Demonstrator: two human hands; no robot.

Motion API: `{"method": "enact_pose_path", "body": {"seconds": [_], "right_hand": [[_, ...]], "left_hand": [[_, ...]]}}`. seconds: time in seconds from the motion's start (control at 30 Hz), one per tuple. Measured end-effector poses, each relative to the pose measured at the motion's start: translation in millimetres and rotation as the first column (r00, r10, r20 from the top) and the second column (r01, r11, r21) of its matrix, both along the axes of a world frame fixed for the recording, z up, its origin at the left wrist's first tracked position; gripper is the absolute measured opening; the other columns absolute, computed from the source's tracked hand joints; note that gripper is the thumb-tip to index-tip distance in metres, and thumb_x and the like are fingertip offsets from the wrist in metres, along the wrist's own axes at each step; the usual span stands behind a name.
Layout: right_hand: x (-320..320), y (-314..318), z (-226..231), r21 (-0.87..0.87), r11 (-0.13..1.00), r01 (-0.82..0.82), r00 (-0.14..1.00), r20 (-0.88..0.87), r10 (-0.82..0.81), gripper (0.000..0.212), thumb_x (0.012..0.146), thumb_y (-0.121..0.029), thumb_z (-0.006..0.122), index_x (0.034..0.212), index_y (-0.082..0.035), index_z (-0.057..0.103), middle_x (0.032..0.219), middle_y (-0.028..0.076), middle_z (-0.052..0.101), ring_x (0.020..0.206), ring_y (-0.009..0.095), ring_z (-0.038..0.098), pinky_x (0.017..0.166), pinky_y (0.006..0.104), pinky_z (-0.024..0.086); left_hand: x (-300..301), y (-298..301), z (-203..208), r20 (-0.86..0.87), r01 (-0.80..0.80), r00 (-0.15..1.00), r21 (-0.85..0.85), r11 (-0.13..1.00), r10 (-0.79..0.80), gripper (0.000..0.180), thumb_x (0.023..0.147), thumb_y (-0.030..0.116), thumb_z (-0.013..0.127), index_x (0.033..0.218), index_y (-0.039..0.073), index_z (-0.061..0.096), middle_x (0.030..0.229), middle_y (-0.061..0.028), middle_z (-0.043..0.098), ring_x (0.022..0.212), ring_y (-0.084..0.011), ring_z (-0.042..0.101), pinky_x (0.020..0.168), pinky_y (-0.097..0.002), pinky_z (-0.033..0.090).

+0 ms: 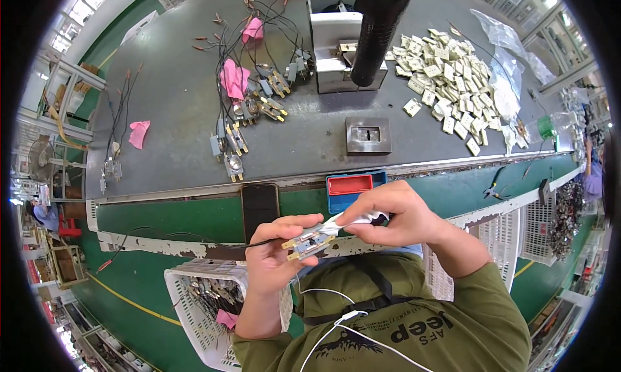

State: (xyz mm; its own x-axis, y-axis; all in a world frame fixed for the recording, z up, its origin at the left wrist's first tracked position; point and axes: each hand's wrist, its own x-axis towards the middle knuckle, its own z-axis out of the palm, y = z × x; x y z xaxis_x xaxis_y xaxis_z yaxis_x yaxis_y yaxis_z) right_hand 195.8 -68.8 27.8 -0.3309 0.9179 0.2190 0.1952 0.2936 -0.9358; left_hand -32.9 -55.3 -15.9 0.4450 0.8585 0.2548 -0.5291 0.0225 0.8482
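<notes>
My left hand (266, 261) grips a small electrical part (309, 244) with a grey body and brass-coloured tabs. A black wire (223, 245) trails from it to the left, over the table's front ledge. With thumb and fingers pinched, my right hand (402, 213) holds a crumpled white sheet (331, 226), cloth or thin plastic, against the part's upper side. Both hands are close together in front of my body. Just beyond them are a blue tray with a red inner box (350, 184) and a dark phone (260, 207).
Similar wired parts (236, 139) and pink scraps (234, 79) lie on the table's left. A press-like device (333, 32) stands at the back, near a metal block (369, 136). Cream-coloured pieces (449, 81) are heaped right, pliers (495, 186) nearer. A white crate (194, 327) sits below left.
</notes>
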Motion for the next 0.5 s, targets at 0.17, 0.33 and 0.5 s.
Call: {"method": "enact_pose_path", "body": {"seconds": [0.17,0.33,0.5], "right_hand": [[-9,-3,-5,-0.036,0.998,-0.052,0.989,-0.142,0.046,0.013,0.075,-0.002,0.070,0.089,-0.003,0.069,0.078,0.006,0.069,0.065,0.013,0.065,0.056,0.0241,0.048],[-8,-6,3,-0.086,0.996,-0.023,0.991,-0.131,0.012,0.013,0.076,0.000,0.069,0.089,-0.001,0.069,0.080,0.007,0.070,0.065,0.013,0.066,0.057,0.0232,0.049],[-8,-5,9,-0.133,0.990,-0.034,0.987,-0.160,0.013,0.013,0.077,0.001,0.068,0.089,-0.001,0.068,0.079,0.008,0.070,0.064,0.011,0.065,0.056,0.0223,0.048]], "left_hand": [[-2,2,-2,0.022,0.056,0.998,-0.011,0.998,-0.056,0.048,0.067,-0.003,0.078,0.107,0.002,0.052,0.114,-0.0245,0.058,0.111,-0.0345,0.056,0.090,-0.0433,0.051],[-1,3,-4,0.066,0.064,0.996,0.026,0.998,-0.065,0.048,0.066,-0.003,0.078,0.107,0.003,0.053,0.112,-0.0246,0.059,0.111,-0.0351,0.056,0.091,-0.0445,0.050],[-1,3,-3,0.076,0.068,0.995,0.015,0.998,-0.069,0.048,0.067,-0.003,0.078,0.107,0.003,0.053,0.113,-0.0246,0.058,0.112,-0.0356,0.055,0.092,-0.0449,0.050]]}}
